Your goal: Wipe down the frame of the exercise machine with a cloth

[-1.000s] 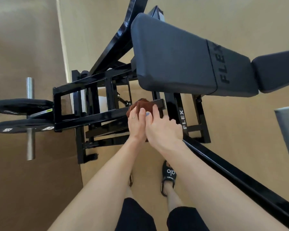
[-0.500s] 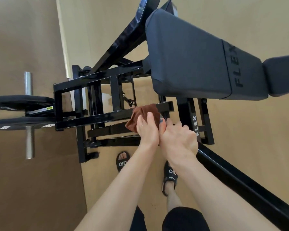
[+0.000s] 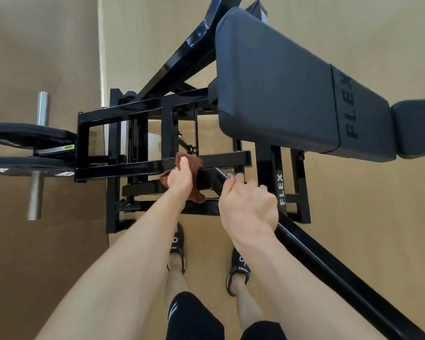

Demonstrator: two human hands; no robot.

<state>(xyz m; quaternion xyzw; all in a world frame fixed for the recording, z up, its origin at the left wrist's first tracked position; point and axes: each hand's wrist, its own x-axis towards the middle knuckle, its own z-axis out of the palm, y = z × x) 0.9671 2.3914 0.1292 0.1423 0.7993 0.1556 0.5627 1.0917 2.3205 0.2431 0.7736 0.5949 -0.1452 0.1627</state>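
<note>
Head view shows the left hand pressing the brown cloth on the black frame bar, mid-wipe, while the right hand beside it curls round a slanted bar; next, I think, slide the cloth along

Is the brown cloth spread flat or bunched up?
Bunched up: the cloth is crumpled over the black frame bar, gripped by the left hand.
</note>
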